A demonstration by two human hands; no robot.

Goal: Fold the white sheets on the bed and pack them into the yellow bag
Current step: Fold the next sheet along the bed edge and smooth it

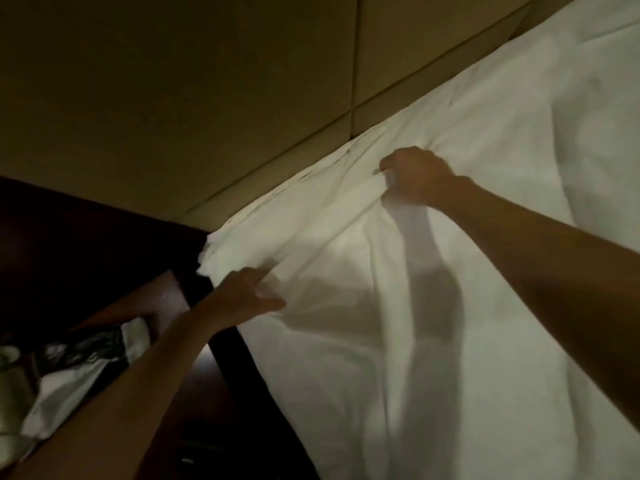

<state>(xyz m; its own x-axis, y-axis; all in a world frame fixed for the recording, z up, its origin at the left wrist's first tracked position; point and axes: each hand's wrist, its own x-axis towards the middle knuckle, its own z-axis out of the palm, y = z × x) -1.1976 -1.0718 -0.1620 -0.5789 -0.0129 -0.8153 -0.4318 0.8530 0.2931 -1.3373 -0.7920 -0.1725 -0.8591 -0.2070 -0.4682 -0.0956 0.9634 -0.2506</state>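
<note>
White creased sheet [450,306], edge bunched in both hands

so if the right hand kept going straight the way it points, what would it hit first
Probably the padded headboard panel. The right hand, gripping the white sheet, points up-left toward the bed's edge; depth is unclear.

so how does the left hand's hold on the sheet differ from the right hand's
The left hand pinches the white sheet near its corner at the bed's edge; the right hand grips a bunched fold farther along, by the padded headboard. The left hand's thumb shows, spread; the right hand's fingers curl into a fist. Both hold the same sheet.
</note>
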